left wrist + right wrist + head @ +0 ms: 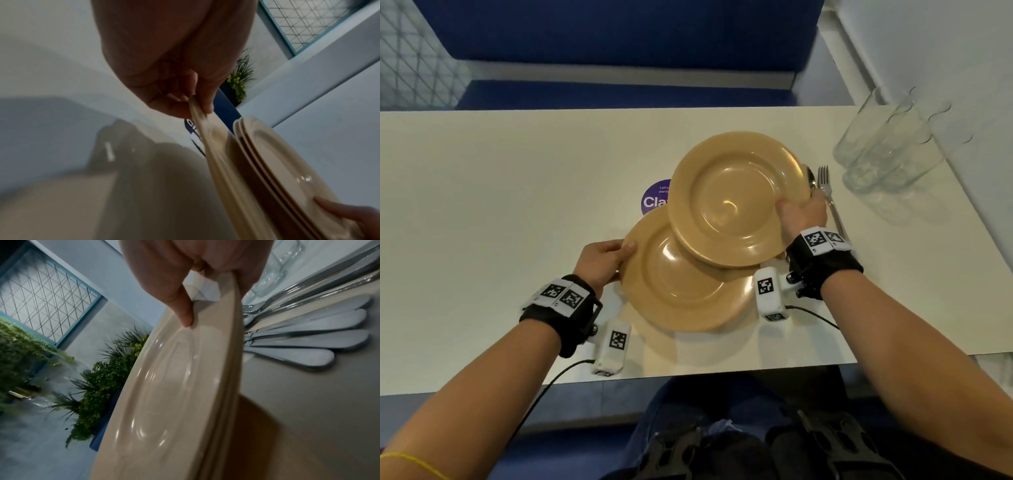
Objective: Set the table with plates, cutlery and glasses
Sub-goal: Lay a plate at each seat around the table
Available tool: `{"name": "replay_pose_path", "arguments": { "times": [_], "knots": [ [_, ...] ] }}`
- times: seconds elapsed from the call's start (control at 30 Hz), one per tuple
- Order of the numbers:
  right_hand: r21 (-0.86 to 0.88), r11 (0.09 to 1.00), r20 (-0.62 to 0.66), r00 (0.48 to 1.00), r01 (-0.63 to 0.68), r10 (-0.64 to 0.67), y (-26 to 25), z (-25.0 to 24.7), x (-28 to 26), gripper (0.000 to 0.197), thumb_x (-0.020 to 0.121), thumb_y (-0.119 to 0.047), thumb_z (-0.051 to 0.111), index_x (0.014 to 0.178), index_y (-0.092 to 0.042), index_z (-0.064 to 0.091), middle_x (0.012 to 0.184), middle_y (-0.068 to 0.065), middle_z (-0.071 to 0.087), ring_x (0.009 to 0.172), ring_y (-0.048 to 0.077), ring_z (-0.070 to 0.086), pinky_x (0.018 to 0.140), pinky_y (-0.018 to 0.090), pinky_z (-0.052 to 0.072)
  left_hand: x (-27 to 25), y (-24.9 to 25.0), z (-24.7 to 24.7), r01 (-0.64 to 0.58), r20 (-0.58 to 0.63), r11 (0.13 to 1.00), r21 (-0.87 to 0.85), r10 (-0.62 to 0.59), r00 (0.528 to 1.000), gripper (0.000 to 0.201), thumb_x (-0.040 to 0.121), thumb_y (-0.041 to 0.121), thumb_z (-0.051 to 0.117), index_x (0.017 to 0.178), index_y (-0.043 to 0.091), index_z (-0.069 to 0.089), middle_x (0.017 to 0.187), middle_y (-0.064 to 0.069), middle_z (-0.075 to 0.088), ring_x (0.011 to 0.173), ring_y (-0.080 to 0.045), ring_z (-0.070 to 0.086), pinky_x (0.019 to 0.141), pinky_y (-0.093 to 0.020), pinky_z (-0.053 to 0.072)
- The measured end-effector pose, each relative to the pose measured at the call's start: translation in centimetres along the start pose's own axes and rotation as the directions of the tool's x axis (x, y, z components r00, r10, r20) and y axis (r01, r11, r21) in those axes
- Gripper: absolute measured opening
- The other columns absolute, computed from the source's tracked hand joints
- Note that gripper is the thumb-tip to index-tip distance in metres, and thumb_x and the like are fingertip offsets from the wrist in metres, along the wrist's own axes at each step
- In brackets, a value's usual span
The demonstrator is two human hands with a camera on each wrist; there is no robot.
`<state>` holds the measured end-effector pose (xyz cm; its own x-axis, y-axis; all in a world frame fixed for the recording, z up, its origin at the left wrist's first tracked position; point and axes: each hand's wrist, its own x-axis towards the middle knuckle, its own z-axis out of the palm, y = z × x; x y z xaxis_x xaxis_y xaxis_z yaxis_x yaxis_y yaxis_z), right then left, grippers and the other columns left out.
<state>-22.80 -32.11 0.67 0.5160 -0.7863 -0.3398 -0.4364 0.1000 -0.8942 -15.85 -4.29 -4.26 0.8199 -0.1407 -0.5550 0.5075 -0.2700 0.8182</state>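
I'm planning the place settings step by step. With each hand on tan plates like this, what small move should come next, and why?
Probably carry the upper plates, gripped at the rim by the right hand, away to the bare left part of the table. They overlap the lower plate that the left hand pinches, and the wrist views show at least two stacked plates in the right grip.

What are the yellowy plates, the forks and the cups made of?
The plates look like glossy tan ceramic or hard plastic: they shine, but I cannot tell which. The cutlery looks like polished metal, silver and mirror-like. The glasses look like clear glass: you can see through them.
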Motion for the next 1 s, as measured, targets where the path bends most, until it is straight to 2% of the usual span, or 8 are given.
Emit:
{"name": "replay_pose_path", "arguments": {
  "times": [0.17,0.3,0.43,0.53,0.63,0.73,0.9,1.0],
  "knots": [
    [-0.067,0.998,0.121,0.993,0.001,0.007,0.8,1.8,-1.0,0.051,0.081,-0.015,0.063,0.129,-0.017,0.045,0.099,-0.002,0.059,0.094,0.022,0.063,0.072,0.029,0.050,-0.3,-1.8,0.4,0.008,0.022,0.992,0.129,-0.011,1.000,0.033,0.089,0.020,0.063,0.117,0.002,0.064,0.100,-0.013,0.067,0.086,-0.024,0.063,0.073,-0.033,0.054],
    [-0.156,0.988,0.176,0.984,0.014,0.014,1.1,3.8,-1.9,0.042,0.081,-0.019,0.063,0.120,-0.017,0.047,0.094,-0.001,0.060,0.086,0.022,0.062,0.081,0.038,0.054,0.3,-2.6,-0.6,-0.005,-0.005,0.966,0.257,0.006,1.000,0.034,0.080,0.031,0.073,0.108,0.012,0.071,0.099,-0.010,0.072,0.092,-0.024,0.067,0.085,-0.037,0.055],
    [-0.219,0.974,0.210,0.978,0.058,-0.011,0.9,6.4,-3.1,0.035,0.082,-0.019,0.061,0.115,-0.014,0.049,0.096,0.001,0.059,0.079,0.019,0.059,0.070,0.032,0.048,1.5,-2.4,-2.6,-0.062,-0.116,0.965,0.253,0.094,0.989,0.019,0.082,0.024,0.068,0.098,0.017,0.075,0.088,-0.004,0.073,0.087,-0.020,0.069,0.090,-0.038,0.055],
    [-0.220,0.972,0.225,0.974,0.085,-0.034,0.2,9.0,-4.1,0.033,0.082,-0.019,0.062,0.113,-0.013,0.051,0.098,0.003,0.060,0.080,0.020,0.060,0.068,0.031,0.048,2.4,-1.0,-4.2,-0.055,-0.187,0.995,-0.083,0.039,0.982,0.025,0.093,0.020,0.051,0.077,0.010,0.069,0.069,-0.007,0.063,0.065,-0.019,0.060,0.076,-0.033,0.056],
    [-0.220,0.969,0.235,0.970,0.110,-0.057,-0.5,12.3,-5.1,0.028,0.084,-0.017,0.061,0.109,-0.015,0.049,0.090,-0.001,0.057,0.067,0.009,0.054,0.055,0.022,0.041,3.8,0.0,-6.8,-0.050,-0.180,0.973,-0.225,0.009,0.984,0.043,0.098,0.026,0.042,0.056,0.015,0.046,0.052,-0.002,0.039,0.044,-0.014,0.037,0.048,-0.023,0.038],
    [-0.227,0.966,0.233,0.970,0.123,-0.068,-1.3,16.3,-6.7,0.031,0.083,-0.018,0.060,0.111,-0.015,0.048,0.082,-0.006,0.054,0.070,0.013,0.056,0.058,0.025,0.044,5.2,0.7,-10.9,-0.086,-0.129,0.966,-0.245,0.055,0.990,0.039,0.098,0.022,0.043,0.061,0.016,0.053,0.051,0.001,0.046,0.043,-0.012,0.041,0.047,-0.022,0.041],
    [-0.262,0.955,0.218,0.973,0.136,-0.078,-1.7,25.0,-11.3,0.032,0.082,-0.022,0.061,0.112,-0.016,0.052,0.083,-0.006,0.058,0.076,0.017,0.059,0.060,0.023,0.043,8.2,1.6,-20.7,-0.114,-0.131,0.984,-0.140,0.096,0.987,0.024,0.099,0.015,0.044,0.105,0.005,0.065,0.078,-0.007,0.064,0.065,-0.018,0.060,0.055,-0.025,0.056],
    [-0.285,0.943,0.243,0.965,0.172,-0.102,-1.8,29.7,-14.4,0.025,0.083,-0.021,0.061,0.108,-0.018,0.056,0.084,-0.006,0.059,0.071,0.012,0.058,0.053,0.015,0.038,9.8,1.3,-26.4,-0.108,-0.198,0.993,0.047,0.116,0.973,0.027,0.094,0.009,0.040,0.096,0.008,0.067,0.077,-0.007,0.061,0.069,-0.022,0.056,0.074,-0.038,0.056]
  ]
}}
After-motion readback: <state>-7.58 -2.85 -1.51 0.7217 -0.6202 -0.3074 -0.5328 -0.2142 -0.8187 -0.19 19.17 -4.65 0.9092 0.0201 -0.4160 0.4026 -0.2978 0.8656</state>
